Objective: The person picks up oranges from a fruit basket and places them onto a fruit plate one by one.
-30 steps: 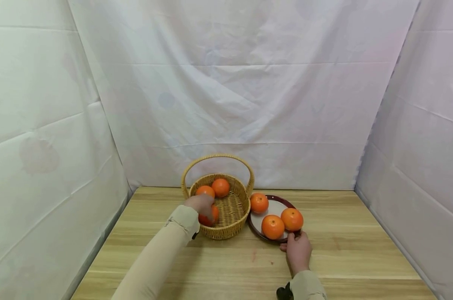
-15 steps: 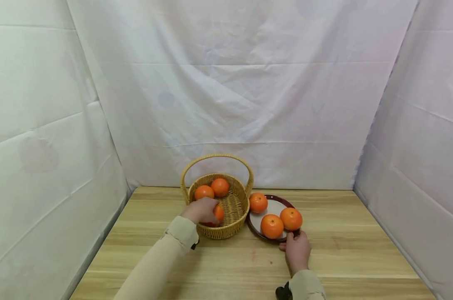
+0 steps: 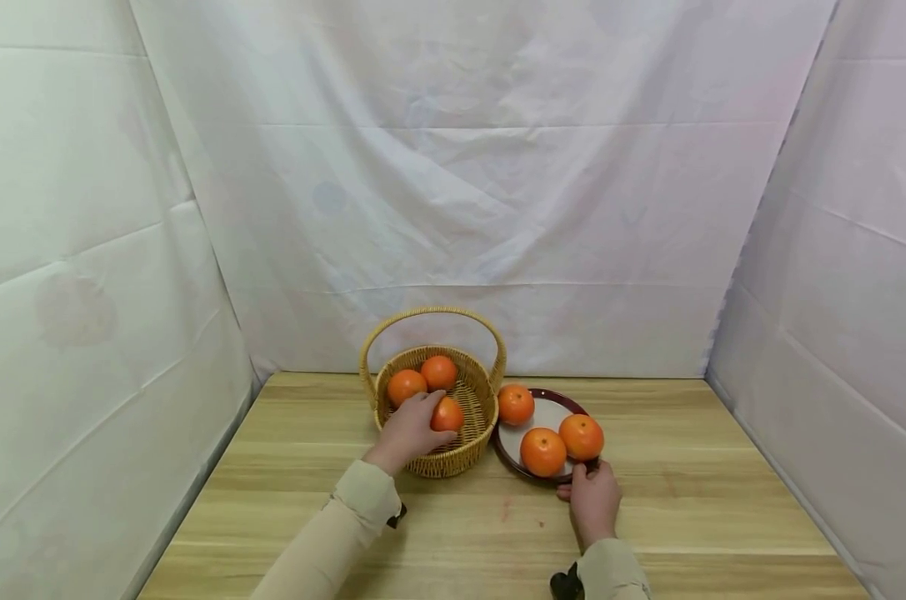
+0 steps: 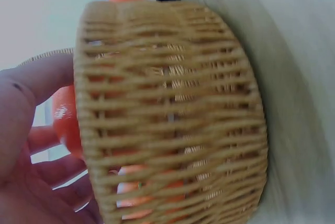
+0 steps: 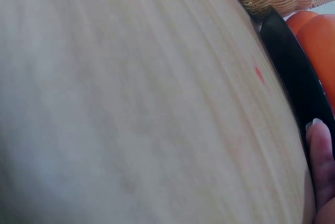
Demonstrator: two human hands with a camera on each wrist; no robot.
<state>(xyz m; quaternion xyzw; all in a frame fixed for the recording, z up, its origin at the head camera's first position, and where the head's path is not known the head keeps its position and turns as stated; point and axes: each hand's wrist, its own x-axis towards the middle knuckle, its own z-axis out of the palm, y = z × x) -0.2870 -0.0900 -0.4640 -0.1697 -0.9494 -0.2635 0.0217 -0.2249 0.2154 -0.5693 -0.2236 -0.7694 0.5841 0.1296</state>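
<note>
Inside the wicker basket, my left hand has its fingers and thumb around an orange fruit. Two other orange fruits lie behind it in the basket. The left wrist view shows the basket's woven side hiding part of the held fruit and the fingertips. To the right, my right hand grips the near right rim of a dark-rimmed plate, which bears three orange fruits. In the right wrist view, fingers lie against the plate's dark side.
The basket's tall arched handle stands upright over it, and its right side is close beside the plate. Behind the wooden table hangs a white cloth, with more cloth at both sides.
My left hand has shifted right inside the basket, and the held fruit has moved right with it, away from the basket's left wall. My right hand stays at the plate's rim.
</note>
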